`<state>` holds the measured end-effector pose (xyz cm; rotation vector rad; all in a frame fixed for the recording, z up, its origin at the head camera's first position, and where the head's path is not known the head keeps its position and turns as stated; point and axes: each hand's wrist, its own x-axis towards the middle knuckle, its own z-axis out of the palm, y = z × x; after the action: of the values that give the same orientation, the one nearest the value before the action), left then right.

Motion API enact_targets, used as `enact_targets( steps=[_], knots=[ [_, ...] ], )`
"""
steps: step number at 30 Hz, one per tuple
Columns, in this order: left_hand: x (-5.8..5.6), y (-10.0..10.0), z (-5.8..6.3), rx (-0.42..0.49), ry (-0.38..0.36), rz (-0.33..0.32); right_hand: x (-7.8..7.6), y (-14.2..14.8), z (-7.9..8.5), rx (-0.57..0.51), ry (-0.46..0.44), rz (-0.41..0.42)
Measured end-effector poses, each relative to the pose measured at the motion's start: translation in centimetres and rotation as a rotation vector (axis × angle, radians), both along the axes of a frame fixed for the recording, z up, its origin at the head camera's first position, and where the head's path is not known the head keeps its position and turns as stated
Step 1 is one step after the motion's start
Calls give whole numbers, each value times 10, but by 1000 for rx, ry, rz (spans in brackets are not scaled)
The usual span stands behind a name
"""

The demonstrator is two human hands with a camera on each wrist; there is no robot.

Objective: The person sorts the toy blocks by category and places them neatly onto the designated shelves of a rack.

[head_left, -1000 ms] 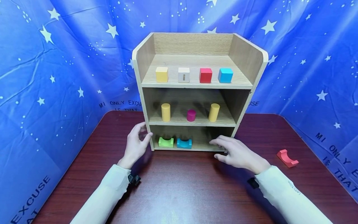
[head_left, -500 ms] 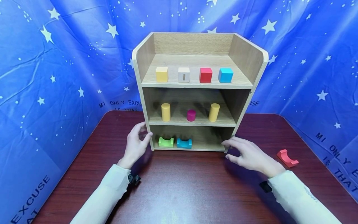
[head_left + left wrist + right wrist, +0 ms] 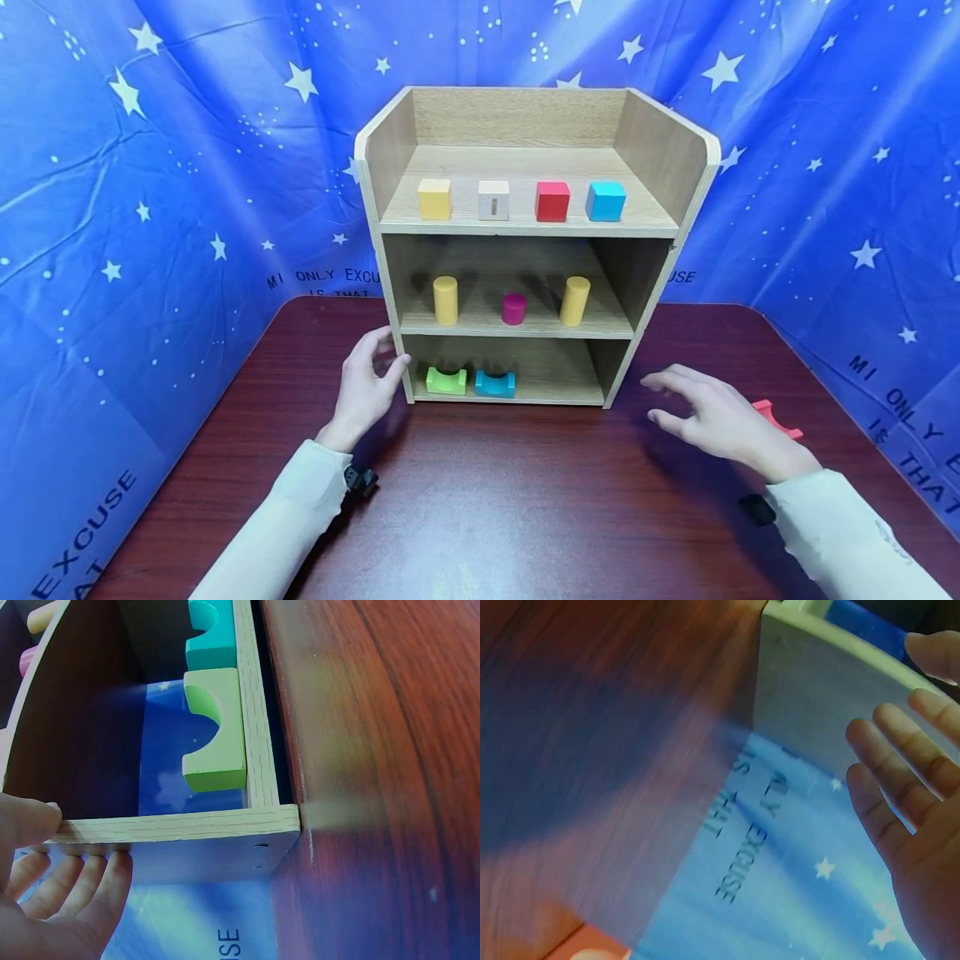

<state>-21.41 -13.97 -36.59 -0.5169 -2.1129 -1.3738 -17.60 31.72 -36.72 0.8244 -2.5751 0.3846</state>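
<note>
A small wooden shelf (image 3: 525,232) with three levels stands on the table. My left hand (image 3: 363,387) holds the front edge of its left side panel, thumb on the front and fingers along the outer face, as the left wrist view shows. To the right of the shelf my right hand (image 3: 712,417) hovers apart from it, fingers relaxed and holding nothing. Beyond that hand lies a red arch block (image 3: 777,419), partly hidden by it. On the bottom level sit a green arch block (image 3: 446,382) and a blue arch block (image 3: 495,384), hollows upward.
The middle level bears two yellow cylinders (image 3: 446,301) and a short magenta cylinder (image 3: 513,309). Along the top level stand a yellow cube (image 3: 435,200), a white cube (image 3: 493,202), a red cube (image 3: 552,202) and a blue cube (image 3: 605,202). A starry blue curtain (image 3: 187,167) surrounds the table.
My right hand has moved from the right end of the bottom level out to the right, towards the red arch block, and now covers part of it. The left hand stays put.
</note>
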Motion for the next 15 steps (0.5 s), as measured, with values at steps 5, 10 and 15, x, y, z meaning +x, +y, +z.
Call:
enact_targets(
  steps=[5, 10, 15],
  knots=[
    [-17, -8, -23, 15, -9, 7, 2, 17, 0, -18, 4, -38],
    [-25, -12, -33, 25, -6, -1, 5, 31, -2, -26, -6, -90],
    [-25, -12, -32, 20, 6, -11, 8, 43, -7, -34, -23, -145]
  ],
)
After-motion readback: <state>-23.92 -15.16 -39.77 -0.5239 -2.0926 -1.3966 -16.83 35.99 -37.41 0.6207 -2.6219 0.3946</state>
